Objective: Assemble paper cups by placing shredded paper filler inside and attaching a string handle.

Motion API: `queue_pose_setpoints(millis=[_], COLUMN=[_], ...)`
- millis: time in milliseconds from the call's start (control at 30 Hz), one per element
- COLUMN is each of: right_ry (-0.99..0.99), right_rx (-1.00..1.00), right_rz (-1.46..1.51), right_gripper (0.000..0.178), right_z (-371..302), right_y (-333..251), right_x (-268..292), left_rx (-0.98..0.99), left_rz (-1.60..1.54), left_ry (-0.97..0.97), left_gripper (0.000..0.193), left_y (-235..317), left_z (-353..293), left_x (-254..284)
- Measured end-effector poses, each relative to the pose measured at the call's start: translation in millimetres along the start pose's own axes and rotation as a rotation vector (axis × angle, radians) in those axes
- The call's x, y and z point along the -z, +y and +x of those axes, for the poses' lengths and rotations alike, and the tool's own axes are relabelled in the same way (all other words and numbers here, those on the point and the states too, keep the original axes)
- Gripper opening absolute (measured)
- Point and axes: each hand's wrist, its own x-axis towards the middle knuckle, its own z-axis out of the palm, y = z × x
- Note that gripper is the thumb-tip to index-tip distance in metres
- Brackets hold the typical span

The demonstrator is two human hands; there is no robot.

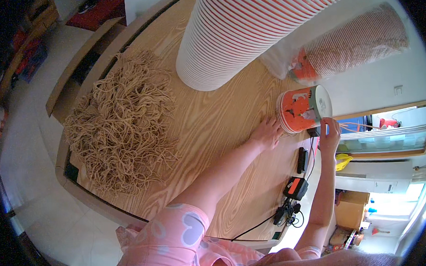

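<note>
An orange, green and white paper bucket (298, 111) lies on its side on the wooden table, its pale round base facing right. More rims show nested at its left end. My left hand (267, 133) rests on the tabletop against those rims, fingers apart. Beside the base, my right hand (330, 131) is closed in a pinch on a thin light-brown cord (353, 126), whose strands trail off to the right. A large tangled heap of tan cords (122, 122) covers the table's left part.
A tall stack of white-rimmed buckets (237, 32) rises at the far side. Behind it lies a plastic-wrapped bucket stack (351, 41). Along the table's right edge are a black adapter (295, 188), a black bar-shaped object (302, 160) and tangled cables (288, 213).
</note>
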Motion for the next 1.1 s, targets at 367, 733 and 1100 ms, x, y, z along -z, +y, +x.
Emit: queue_pose_setpoints(millis=[367, 733, 1100], right_ry=[-0.035, -0.114, -0.087], right_rx=[-0.064, -0.046, -0.017], right_rz=[-0.016, -0.057, -0.062], right_gripper=[0.007, 0.007, 0.004], right_z=[5.0, 3.7, 7.7], right_y=[-12.3, -8.5, -9.9], right_x=[-2.2, 4.3, 4.5], left_rx=[0.019, 0.295, 0.239], left_rz=[-0.140, -0.096, -0.141], left_ry=[0.194, 0.438, 0.354], left_gripper=[0.045, 0.022, 0.017], left_y=[-10.1, -65.6, -67.0], left_z=[8.5, 67.5, 73.5], left_x=[-24.0, -7.5, -3.1])
